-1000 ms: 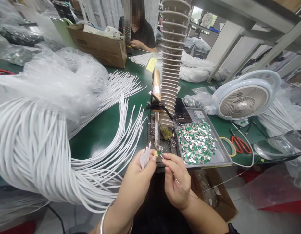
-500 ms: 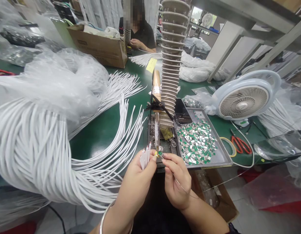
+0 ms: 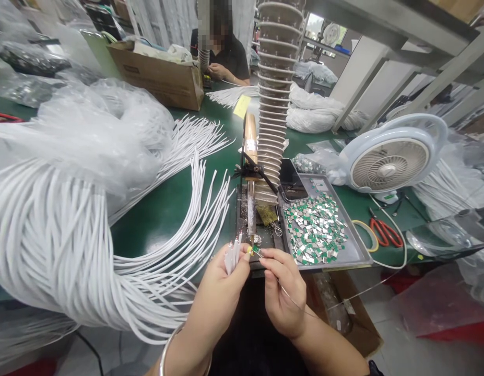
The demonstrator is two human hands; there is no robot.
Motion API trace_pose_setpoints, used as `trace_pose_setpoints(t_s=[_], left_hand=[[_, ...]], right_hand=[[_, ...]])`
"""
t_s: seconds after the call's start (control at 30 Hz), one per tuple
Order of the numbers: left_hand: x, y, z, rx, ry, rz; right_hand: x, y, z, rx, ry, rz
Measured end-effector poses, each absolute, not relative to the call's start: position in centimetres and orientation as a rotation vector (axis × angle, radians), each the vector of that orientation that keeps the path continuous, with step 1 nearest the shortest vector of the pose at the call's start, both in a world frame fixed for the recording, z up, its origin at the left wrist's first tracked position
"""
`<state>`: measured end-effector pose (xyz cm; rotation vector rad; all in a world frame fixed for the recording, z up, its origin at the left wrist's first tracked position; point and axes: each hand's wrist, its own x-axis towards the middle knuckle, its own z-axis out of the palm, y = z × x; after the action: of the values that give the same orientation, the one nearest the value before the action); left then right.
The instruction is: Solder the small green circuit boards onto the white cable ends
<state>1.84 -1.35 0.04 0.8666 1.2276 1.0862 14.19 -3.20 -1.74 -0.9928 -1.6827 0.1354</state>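
My left hand [image 3: 218, 292] is closed round a small bunch of white cable ends [image 3: 233, 254], and its thumb and finger pinch a small green chip [image 3: 256, 248] under the tip of the fixed soldering iron [image 3: 250, 209]. My right hand [image 3: 283, 290] pinches a thin solder wire [image 3: 292, 302] and holds its end at the same spot. Both hands sit at the table's near edge, just left of the metal tray [image 3: 357, 256] of several small green and silver boards [image 3: 314, 230].
A big bundle of white cables [image 3: 61, 245] under a plastic bag fills the left. A ribbed fume duct [image 3: 275, 99], a phone [image 3: 292, 177], a white fan [image 3: 390, 162] and red scissors [image 3: 385, 232] lie behind and right. A person works at the far end beside a cardboard box [image 3: 159, 78].
Almost nothing moved. The view shifted slightly, and the cable ends in my left hand dipped a little toward the iron tip.
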Motion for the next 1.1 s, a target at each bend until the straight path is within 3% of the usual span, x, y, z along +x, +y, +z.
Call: trace_pose_setpoints(t_s=[0.43,1.1], left_hand=[[0.5,-1.9,-0.3,1.173,1.196,0.951],[0.3,-1.5,0.5,1.293,1.236,0.913]], right_hand=[[14.4,-3.2,-1.6,-1.180,-1.616,0.522],[14.0,-3.2,-2.3,-1.062,-1.587,0.318]])
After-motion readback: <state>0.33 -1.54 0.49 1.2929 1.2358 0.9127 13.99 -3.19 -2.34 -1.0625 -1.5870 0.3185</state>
